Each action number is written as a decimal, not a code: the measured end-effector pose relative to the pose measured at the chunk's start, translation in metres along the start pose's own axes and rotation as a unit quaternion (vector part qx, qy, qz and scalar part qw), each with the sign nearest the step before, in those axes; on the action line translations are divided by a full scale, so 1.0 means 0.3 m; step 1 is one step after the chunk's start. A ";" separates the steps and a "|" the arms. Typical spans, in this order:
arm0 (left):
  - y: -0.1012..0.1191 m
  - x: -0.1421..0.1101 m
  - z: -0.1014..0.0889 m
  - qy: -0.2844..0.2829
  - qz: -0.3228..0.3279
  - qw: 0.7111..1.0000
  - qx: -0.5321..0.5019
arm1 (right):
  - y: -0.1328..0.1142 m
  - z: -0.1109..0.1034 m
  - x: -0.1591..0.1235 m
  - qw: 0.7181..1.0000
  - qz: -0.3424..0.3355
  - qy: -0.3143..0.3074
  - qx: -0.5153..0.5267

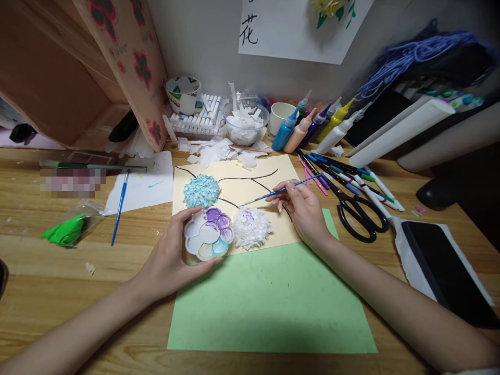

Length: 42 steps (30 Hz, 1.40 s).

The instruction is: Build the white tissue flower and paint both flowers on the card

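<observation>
My left hand [172, 255] grips a white flower-shaped paint palette [208, 234] by its rim; purple, pale yellow and light blue paint lie in its wells. Between the fingers of my right hand [299, 208] is a thin blue paintbrush [279, 191], its tip just above a white paper flower [253, 229] with purple dabs near its top. A blue-and-white paper flower [202, 191] sits to the left, behind the palette. Both flowers are on a cream sheet [281, 169] with dark branch lines. Under that sheet lies green paper [269, 307].
Black scissors [357, 213] and several pens [351, 177] lie at right, near a phone [449, 265]. Paint bottles [285, 130], a cup [281, 117] and a bowl of paper scraps [245, 125] stand behind. At left are another brush [120, 208] and a green bagged lump [66, 229].
</observation>
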<state>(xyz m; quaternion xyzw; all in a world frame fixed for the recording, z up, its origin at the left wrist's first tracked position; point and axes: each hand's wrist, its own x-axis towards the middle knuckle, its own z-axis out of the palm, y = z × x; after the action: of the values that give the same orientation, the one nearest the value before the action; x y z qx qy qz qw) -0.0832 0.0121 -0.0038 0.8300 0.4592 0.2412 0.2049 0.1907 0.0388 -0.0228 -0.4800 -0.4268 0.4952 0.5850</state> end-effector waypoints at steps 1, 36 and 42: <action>0.000 0.001 0.000 0.001 0.000 1.000 0.000 | 0.000 0.000 0.000 1.000 0.002 -0.005 -0.001; 0.004 0.001 -0.001 -0.008 -0.016 1.000 -0.010 | -0.006 -0.002 -0.005 1.000 -0.006 0.000 -0.019; 0.006 0.000 -0.005 -0.012 -0.017 1.000 -0.016 | -0.005 -0.005 -0.008 1.000 -0.007 -0.004 -0.011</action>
<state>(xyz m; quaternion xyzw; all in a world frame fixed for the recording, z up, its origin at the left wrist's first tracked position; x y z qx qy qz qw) -0.0829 0.0112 -0.0015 0.8217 0.4670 0.2345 0.2276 0.1920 0.0362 -0.0216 -0.4817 -0.4381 0.4884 0.5809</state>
